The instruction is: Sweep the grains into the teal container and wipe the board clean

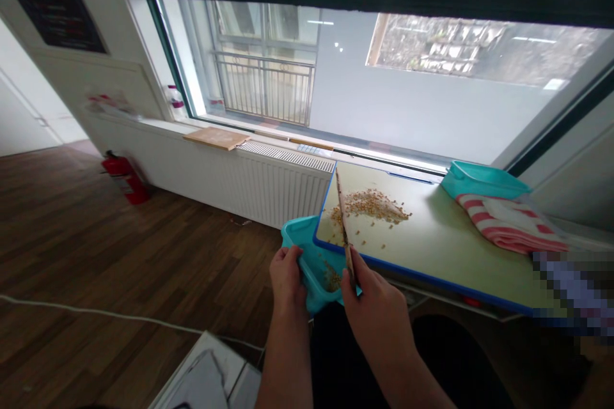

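Observation:
My left hand (286,273) is closed on the rim of a turquoise plastic basket (313,268), held beneath the left front corner of a table (446,255) with a blue edge. Some small yellowish-brown grains (332,278) lie inside the basket. In my right hand (377,303) is a long, thin brown wooden strip (343,223), seen nearly edge-on. It reaches across the left end of the tabletop, beside a spread heap of similar grains (374,206). A few grains lie loose towards the table's front edge. The exact kind of grain is too small to tell.
A second turquoise basket (484,180) and a folded red-and-white striped cloth (511,222) rest on the table's right side. Behind are a radiator (283,182) and a windowsill with a wooden board (215,137). A fire extinguisher (125,177) stands left; a cable (105,315) crosses the floor.

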